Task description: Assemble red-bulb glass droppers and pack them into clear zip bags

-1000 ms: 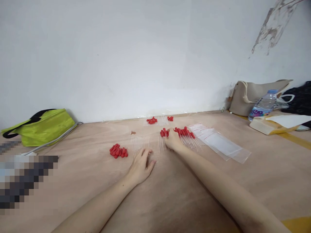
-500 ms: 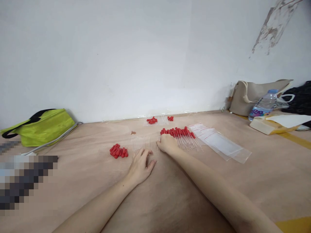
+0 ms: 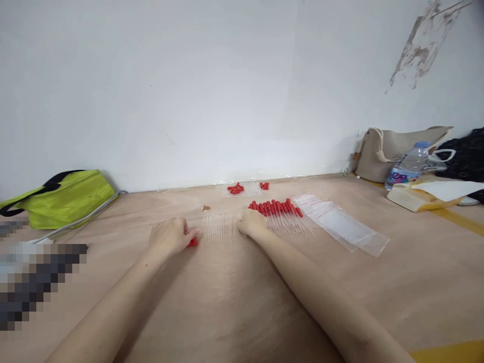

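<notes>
red caps (image 3: 192,242): partly hidden by left hand (image 3: 169,236), can't tell grip | right hand (image 3: 252,223): between clear tubes (image 3: 215,228) and red-capped tubes (image 3: 280,207), can't tell grip

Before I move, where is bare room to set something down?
Bare tabletop lies between the left forearm and right forearm, nearer than the clear tubes. More lies between right forearm and plastic bags. Crowded: from red bulbs, past those tubes, to red-topped droppers.

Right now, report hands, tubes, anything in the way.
Left hand at red bulbs, grip unclear. Bare clear tubes between hands. Right hand hiding part of red-topped tubes.
</notes>
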{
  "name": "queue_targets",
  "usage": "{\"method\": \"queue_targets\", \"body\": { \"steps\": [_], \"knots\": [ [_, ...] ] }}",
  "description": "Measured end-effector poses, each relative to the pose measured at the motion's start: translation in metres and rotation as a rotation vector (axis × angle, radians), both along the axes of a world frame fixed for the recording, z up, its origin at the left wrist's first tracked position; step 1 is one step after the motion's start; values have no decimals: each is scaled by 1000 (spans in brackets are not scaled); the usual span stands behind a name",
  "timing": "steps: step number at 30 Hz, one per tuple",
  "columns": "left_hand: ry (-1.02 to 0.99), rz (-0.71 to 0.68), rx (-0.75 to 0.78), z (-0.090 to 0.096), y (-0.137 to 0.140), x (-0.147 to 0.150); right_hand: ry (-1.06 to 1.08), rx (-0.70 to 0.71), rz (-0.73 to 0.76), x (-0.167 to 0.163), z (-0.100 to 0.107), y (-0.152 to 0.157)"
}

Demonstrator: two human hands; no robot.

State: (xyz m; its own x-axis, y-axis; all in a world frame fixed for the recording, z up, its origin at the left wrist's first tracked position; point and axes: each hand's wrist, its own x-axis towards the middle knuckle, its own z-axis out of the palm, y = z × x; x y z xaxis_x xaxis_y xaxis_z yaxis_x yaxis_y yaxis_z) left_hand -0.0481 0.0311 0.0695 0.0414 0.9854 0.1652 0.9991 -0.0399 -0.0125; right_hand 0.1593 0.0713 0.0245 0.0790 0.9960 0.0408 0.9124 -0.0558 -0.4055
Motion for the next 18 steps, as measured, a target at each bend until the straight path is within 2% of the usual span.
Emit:
{"method": "queue_targets", "body": {
  "steps": [3,7,13,18],
  "knots": [
    [27,30,-58,3,0,-6,14,11,9,-3,0,1],
    [50,23,-23,-4,-1,-1,19,61,17,7,3,-8],
    [41,-9,-18,-12,1,-2,19,314,77,52,-4,-50],
    [46,-5,32,-12,0,1,44,385,149,84,-23,-82]
  ]
}}
